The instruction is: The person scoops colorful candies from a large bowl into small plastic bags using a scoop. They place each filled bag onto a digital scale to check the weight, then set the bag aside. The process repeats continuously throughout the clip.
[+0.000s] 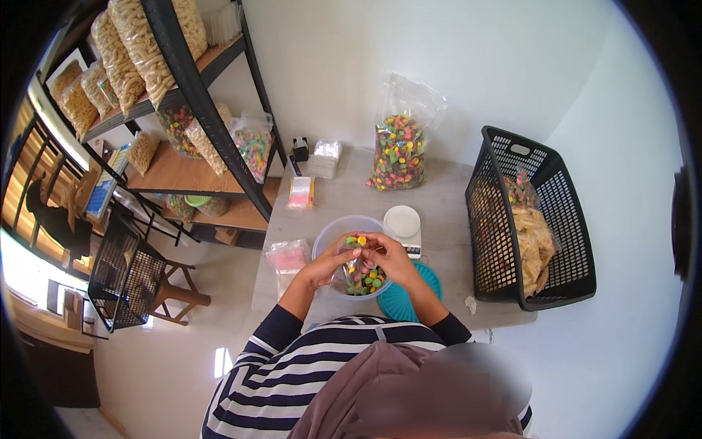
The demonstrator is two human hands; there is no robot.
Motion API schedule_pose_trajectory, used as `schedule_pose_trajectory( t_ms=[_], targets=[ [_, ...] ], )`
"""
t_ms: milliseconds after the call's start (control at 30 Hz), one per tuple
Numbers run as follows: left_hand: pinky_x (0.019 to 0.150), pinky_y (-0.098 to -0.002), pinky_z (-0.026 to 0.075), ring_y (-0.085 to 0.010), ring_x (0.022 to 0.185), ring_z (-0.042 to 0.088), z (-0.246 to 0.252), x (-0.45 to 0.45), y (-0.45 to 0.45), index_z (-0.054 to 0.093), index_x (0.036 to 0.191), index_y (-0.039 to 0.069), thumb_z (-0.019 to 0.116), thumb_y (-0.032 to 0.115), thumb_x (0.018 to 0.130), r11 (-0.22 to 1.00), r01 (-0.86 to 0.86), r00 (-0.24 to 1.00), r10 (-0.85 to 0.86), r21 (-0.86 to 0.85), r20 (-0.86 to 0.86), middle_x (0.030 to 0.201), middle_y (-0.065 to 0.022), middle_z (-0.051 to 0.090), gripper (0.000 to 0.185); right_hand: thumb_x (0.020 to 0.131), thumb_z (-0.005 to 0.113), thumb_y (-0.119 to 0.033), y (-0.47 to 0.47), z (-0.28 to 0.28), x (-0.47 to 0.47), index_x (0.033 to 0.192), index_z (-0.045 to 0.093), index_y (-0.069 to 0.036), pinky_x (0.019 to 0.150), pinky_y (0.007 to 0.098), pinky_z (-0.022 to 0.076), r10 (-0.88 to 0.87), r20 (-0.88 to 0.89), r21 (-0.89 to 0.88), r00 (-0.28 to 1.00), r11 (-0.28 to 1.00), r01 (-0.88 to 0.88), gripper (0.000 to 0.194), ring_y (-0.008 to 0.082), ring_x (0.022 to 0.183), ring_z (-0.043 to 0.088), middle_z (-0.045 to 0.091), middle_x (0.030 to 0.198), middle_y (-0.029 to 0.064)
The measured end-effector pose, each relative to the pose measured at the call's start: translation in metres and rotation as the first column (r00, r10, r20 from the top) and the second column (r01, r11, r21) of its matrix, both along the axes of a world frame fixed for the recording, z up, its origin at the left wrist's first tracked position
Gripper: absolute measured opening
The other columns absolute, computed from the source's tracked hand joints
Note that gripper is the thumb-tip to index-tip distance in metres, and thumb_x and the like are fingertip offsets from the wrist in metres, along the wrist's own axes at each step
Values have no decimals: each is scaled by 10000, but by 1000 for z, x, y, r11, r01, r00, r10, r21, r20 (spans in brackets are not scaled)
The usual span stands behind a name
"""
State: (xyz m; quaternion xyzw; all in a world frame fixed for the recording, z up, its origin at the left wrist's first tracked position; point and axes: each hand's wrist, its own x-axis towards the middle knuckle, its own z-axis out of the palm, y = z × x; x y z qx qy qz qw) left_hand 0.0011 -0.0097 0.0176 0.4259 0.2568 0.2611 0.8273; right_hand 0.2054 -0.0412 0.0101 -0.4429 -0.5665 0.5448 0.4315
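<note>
Over a round translucent plastic tub (324,230), my left hand (328,264) and my right hand (390,257) meet at a small clear plastic bag (352,270) of multicoloured pieces. Fingers of both hands pinch its upper part. Loose green, yellow and dark pieces (374,281) lie in the tub below. A white kitchen scale (403,222) stands behind my right hand. Under my right forearm is a teal ribbed lid (406,296). Stacked clear and pink-tinted plastic bags (288,258) lie left of the tub.
A large bag of coloured pieces (399,153) stands at the table's back. To the right is a black plastic crate (526,219) holding filled bags. More packets (301,192) lie at the back left, beside a metal-framed shelf (205,104) with bagged snacks. A brown stool (184,293) stands on the floor.
</note>
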Motion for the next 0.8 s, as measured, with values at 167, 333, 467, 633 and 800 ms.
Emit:
schedule_pose_trajectory(
  t_ms=[167,333,467,633,800],
  targets=[
    [759,-295,563,-201,1019,670,-4,6,-11,430,1395,58,628,268,985,972,-142,989,145,-190,4,1114,-93,650,502,942,636,-45,-1,-26,1,1184,571,39,734,272,519,-94,-176,-105,980,992,77,264,122,827,636,682,991,88],
    [856,-281,538,-161,1065,649,-19,-7,-11,534,1316,39,615,247,988,980,-140,975,111,-144,-193,1163,-68,660,397,887,714,-62,-1,-28,3,1088,578,13,725,246,486,-173,7,-83,985,981,173,255,101,807,622,686,925,69],
    [913,-316,523,-160,1075,637,-17,-4,-14,563,1277,44,603,230,996,984,-158,976,143,-82,-163,1212,-61,651,339,874,728,-64,-2,-29,2,1055,586,4,727,246,484,-180,20,-45,983,982,181,241,98,812,622,684,910,59],
    [1027,-341,458,-198,1204,577,-14,-3,-15,516,1366,20,500,247,1045,980,-196,975,191,-35,-115,1337,-104,590,393,885,700,-41,-5,-10,2,1000,617,-4,741,267,495,-227,32,78,973,971,224,147,117,818,636,685,917,59],
    [1089,-309,366,-157,1234,526,-6,0,-15,399,1509,84,456,328,1061,867,-85,926,250,491,-282,1362,-58,583,513,865,684,-10,-13,26,3,933,659,-26,743,308,505,-248,247,283,937,943,175,75,188,827,648,660,925,92]
  ],
)
